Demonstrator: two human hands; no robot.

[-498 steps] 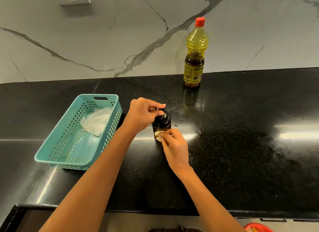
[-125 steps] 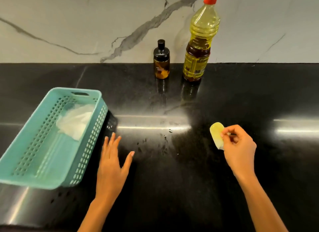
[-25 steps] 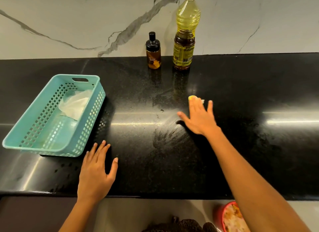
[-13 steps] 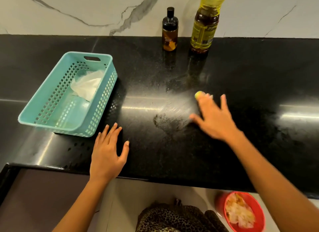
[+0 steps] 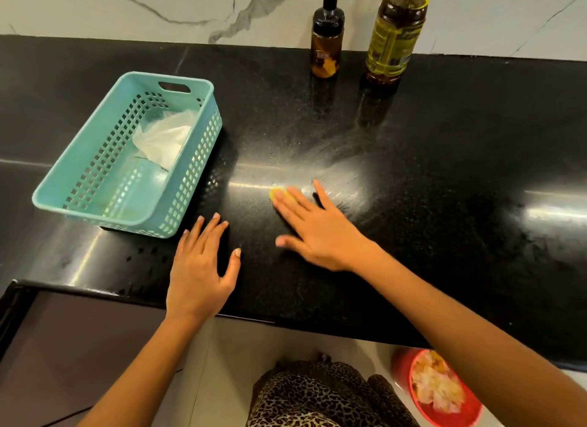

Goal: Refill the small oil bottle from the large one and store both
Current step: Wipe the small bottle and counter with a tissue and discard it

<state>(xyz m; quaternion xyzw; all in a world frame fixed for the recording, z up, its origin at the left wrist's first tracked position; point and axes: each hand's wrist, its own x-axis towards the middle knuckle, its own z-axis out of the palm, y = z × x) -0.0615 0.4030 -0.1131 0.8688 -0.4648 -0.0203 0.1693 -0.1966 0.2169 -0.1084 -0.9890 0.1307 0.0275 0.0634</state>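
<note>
Your right hand [image 5: 314, 226] presses the sponge [image 5: 279, 193] flat-fingered on the counter [image 5: 444, 172], looks like wiping smears, left hand [image 5: 200, 267] lies flat and empty as a brace, small bottle [image 5: 327, 42] and big bottle [image 5: 394, 42] parked at the wall [image 5: 127, 7], out of the way.

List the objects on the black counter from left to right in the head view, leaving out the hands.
teal perforated plastic basket → flat yellow pad pressed under the right hand → small amber oil bottle with a black pump cap → large clear plastic bottle of yellow oil
</note>
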